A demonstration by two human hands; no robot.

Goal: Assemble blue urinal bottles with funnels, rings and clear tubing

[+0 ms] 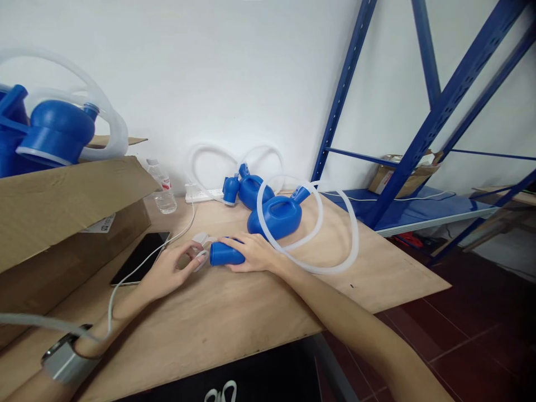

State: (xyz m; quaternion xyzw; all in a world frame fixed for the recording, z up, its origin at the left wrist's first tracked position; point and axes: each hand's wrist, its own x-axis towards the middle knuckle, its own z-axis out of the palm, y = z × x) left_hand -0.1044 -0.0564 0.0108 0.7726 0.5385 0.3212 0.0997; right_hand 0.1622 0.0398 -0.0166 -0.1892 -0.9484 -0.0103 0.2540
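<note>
My right hand is wrapped round a blue plastic urinal cup, which lies on its side with the wide mouth toward my left hand. My left hand has thumb and fingers curled in a pinch on a small whitish translucent ring just left of that mouth. Whether the ring touches the cup I cannot tell. Behind my right hand lies a blue urinal bottle with a looped clear tube. Farther back are another blue bottle and a blue cup.
An open cardboard box with more blue urinal parts stands at left. Near it are a phone, a water bottle and a power strip. A white cable crosses my left forearm. Blue shelving rises at right.
</note>
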